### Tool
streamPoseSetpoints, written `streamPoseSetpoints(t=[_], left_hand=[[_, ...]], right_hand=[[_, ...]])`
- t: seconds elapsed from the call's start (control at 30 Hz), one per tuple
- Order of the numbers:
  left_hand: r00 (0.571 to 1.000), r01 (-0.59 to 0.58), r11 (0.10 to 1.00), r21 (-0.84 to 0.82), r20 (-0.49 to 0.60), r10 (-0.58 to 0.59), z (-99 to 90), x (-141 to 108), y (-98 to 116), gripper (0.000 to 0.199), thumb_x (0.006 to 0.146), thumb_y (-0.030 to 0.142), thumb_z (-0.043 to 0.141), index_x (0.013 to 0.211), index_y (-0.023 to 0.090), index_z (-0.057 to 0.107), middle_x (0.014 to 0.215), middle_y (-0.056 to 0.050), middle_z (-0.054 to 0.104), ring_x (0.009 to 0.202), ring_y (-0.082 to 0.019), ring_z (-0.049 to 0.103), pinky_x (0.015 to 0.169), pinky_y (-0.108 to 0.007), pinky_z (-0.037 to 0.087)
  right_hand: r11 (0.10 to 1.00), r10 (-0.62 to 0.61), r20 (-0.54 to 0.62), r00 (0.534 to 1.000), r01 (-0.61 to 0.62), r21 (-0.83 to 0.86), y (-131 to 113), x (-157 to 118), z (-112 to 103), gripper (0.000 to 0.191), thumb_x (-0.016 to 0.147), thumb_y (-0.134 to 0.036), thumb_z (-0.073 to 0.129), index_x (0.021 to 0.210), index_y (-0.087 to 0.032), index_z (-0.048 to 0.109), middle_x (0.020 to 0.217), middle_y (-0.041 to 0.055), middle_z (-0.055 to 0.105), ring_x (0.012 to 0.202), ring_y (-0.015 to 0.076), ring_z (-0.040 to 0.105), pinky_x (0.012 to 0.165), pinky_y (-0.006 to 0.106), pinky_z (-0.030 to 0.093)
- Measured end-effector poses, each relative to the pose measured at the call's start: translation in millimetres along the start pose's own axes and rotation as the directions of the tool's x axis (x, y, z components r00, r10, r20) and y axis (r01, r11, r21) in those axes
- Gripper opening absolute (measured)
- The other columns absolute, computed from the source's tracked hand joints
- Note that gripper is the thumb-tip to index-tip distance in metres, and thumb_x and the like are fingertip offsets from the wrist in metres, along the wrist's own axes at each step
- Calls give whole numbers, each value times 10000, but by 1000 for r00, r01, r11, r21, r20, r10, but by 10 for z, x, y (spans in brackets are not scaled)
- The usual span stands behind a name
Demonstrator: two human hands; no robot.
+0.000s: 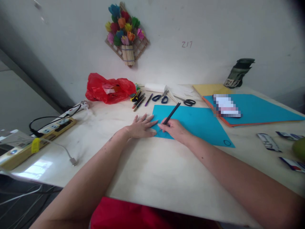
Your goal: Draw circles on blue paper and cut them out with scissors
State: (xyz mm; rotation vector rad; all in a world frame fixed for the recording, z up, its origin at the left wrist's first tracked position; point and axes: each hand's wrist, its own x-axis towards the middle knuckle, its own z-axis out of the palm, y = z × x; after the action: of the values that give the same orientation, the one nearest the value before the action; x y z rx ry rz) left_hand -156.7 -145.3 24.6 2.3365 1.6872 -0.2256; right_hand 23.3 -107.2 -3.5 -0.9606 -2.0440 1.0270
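A sheet of blue paper (200, 127) lies on the pale table, with a small drawn circle near its lower right corner. My right hand (175, 128) grips a black pen (173, 112), its lower end at the left part of the sheet. Faint lines show under that hand, too small to make out fully. My left hand (142, 126) rests flat with fingers spread, partly on the sheet's left edge and partly on the table. The pen's tip is hidden by my right fingers.
Behind the sheet lie scissors (164, 97), a second pair of scissors (188, 101), several pens and a red plastic bag (107, 89). A phone (227, 106) rests on stacked coloured paper, near a bottle (239, 73). Left is a power strip (52, 130) with cables; small packets (269, 142) lie right.
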Motion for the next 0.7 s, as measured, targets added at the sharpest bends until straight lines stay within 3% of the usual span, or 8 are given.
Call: streamPoseSetpoints(t=[0.7], left_hand=[[1000,-6,1000,10,1,6,10,7,-13,726,732,703,214,1352,343,98,1425,31,-43,1275,-300,-100,956,-568,-67]], right_hand=[[999,-12,-1,1000,12,-46,73,32,27,253,736,-418,514,701,-175,579,592,11,591,574,120,549,569,238,415]])
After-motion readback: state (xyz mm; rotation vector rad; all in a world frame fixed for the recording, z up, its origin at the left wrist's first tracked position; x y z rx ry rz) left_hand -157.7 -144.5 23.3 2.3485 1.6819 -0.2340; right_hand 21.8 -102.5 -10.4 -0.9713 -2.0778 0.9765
